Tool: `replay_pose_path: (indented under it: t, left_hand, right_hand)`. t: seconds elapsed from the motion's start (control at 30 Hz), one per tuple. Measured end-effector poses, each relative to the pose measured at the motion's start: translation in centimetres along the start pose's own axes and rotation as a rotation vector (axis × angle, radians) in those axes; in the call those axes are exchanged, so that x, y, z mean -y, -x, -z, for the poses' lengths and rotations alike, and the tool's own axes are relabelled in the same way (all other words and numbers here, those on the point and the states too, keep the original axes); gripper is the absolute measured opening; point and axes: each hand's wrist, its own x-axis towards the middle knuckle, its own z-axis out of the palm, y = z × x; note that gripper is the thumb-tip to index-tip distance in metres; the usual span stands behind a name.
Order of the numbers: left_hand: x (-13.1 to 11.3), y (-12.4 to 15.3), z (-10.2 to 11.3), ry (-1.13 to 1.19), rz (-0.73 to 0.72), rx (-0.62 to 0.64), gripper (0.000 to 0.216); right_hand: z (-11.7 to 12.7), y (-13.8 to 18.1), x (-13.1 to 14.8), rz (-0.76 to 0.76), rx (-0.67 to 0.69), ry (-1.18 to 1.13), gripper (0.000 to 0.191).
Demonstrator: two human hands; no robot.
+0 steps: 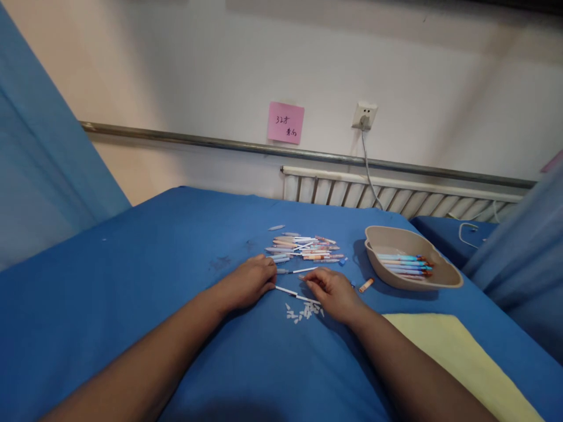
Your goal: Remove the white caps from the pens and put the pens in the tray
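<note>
My left hand [255, 280] is closed, its fingers pressed together at the end of a thin white pen refill [285, 290]. Opposite it, my right hand [329, 293] pinches a small piece, tan at its tip and too small to name. A second white refill [307, 299] lies under the right fingers. Just beyond the hands rest a pen part [282, 271] and another white refill [305, 270]. Farther back is a loose pile of pen barrels and refills [303, 247]. Small white plastic bits [308, 312] are scattered on the near side.
A beige basin [413, 281] holding several assembled pens [404, 265] stands at the right. Beside it lie an orange-and-white piece [366, 285] and small blue bits [343, 262]. Yellow cloth or paper [457, 357] covers the near right of the blue-covered table [132, 293]. A wall rail and radiator run behind.
</note>
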Motion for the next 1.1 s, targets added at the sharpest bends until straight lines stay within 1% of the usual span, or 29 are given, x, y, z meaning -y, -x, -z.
replay_pose_path:
  t: [0.13, 0.27, 0.4, 0.53, 0.63, 0.7, 0.77, 0.8, 0.87, 0.93, 1.0, 1.1]
  left_hand:
    - [0.3, 0.1, -0.1, -0.025, 0.068, -0.002, 0.015]
    - [0.5, 0.3, 0.1, -0.017, 0.083, 0.018, 0.008]
    - [-0.2, 0.3, 0.1, -0.06, 0.067, 0.03, 0.008]
    - [-0.8, 0.2, -0.1, -0.064, 0.099, 0.031, 0.017]
    - [-0.7, 0.3, 0.1, 0.033, 0.127, -0.005, 0.018]
    - [-1.0, 0.4, 0.1, 0.122, 0.13, -0.043, 0.017]
    - [-1.8, 0.3, -0.4, 0.225, 0.126, -0.077, 0.015]
    - [-2.4, 0.3, -0.8, 0.285, 0.119, -0.088, 0.014]
    - [-3.8, 0.1, -2.0, 0.433, 0.151, -0.106, 0.013]
    - [-4.9, -0.2, -3.3, 0.587, 0.178, -0.118, 0.011]
    - [-5.6, -0.4, -4.4, 0.693, 0.207, -0.125, 0.009]
    - [-5.9, -0.3, -4.9, 0.721, 0.161, -0.108, 0.011]
  right_hand:
    - [-0.2, 0.0, -0.4, -0.032, -0.016, -0.032, 0.017]
    - [-0.2, 0.0, -0.6, -0.043, -0.014, -0.051, 0.017]
    - [-0.2, -0.1, -0.9, -0.072, -0.039, -0.089, 0.017]
    - [-0.3, -0.3, -1.2, -0.128, -0.061, -0.196, 0.017]
    - [-0.6, -0.5, -1.1, -0.189, -0.083, -0.39, 0.018]
    - [-0.7, -0.6, -0.8, -0.209, -0.081, -0.567, 0.026]
    - [-0.7, -0.6, -0.4, -0.205, -0.032, -0.726, 0.036]
    - [-0.7, -0.6, -0.1, -0.199, 0.003, -0.781, 0.038]
    - [-0.6, -0.4, 0.5, -0.193, 0.054, -0.831, 0.036]
    - [-0.5, -0.2, 0.7, -0.191, 0.056, -0.822, 0.034]
    - [-0.3, -0.1, 0.6, -0.209, 0.031, -0.805, 0.034]
    - [-0.1, -0.2, 0.0, -0.273, -0.06, -0.817, 0.035]
